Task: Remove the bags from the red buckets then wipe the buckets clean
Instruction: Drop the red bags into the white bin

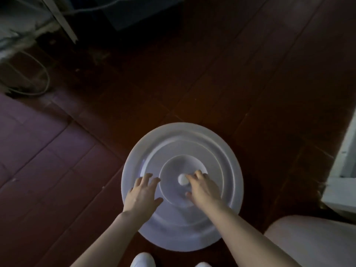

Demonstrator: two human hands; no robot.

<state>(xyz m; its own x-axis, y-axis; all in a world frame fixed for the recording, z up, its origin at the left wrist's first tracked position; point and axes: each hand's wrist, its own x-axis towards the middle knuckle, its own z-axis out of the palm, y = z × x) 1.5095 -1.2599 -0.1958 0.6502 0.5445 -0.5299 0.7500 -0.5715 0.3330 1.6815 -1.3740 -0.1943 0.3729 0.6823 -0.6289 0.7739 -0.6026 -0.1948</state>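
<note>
A round white lid (181, 228) with raised rings and a small central knob (181, 179) lies flat below me, low over the dark red tiled floor. It hides whatever is beneath it, so no red bucket or bag shows. My left hand (143, 193) rests on the lid's left side with its fingers spread. My right hand (202, 187) lies over the lid's middle. Its fingertips touch the right side of the knob, and its thumb lies apart, lower down on the lid.
White shoe tips (142, 260) show at the bottom edge, just in front of the lid. A pale rounded surface (312, 243) fills the bottom right corner. A white door frame (344, 170) stands at the right. Cables (36, 81) and dim clutter lie at the upper left.
</note>
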